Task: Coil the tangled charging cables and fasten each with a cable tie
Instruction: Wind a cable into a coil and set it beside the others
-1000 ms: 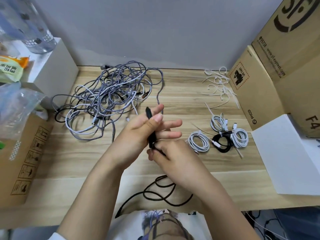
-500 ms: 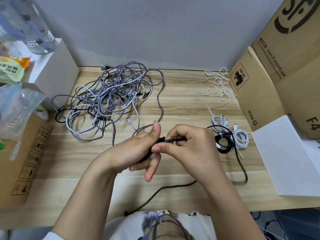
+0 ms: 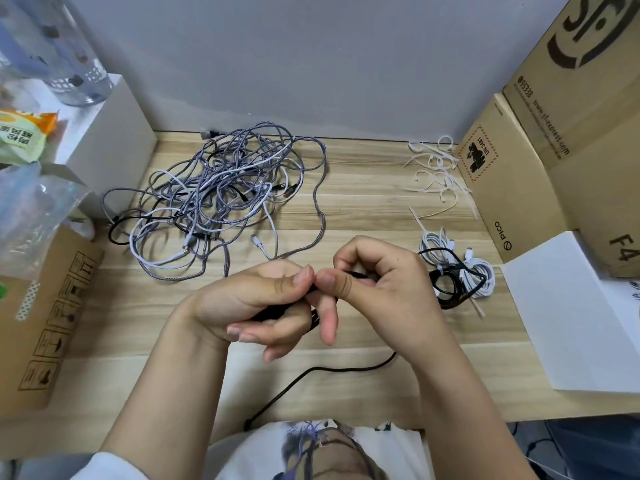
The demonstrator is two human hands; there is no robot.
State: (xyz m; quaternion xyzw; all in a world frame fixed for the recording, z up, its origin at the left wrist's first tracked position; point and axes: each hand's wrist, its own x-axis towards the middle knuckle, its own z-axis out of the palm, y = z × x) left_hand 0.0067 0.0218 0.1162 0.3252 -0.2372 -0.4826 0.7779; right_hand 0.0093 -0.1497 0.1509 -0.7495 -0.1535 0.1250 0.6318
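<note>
Both hands above the worktop [image 3: 346, 209], thumbs meeting: left hand [image 3: 256, 303] with grip pinched on a black cable [image 3: 332, 368], right hand [image 3: 381, 289] likewise pinched on it. Cable slack trailing over the near edge and looping right across the tied coils [image 3: 457, 271]. Tangle [image 3: 221, 199] behind at left, loose ties [image 3: 436, 171] at back right.
</note>
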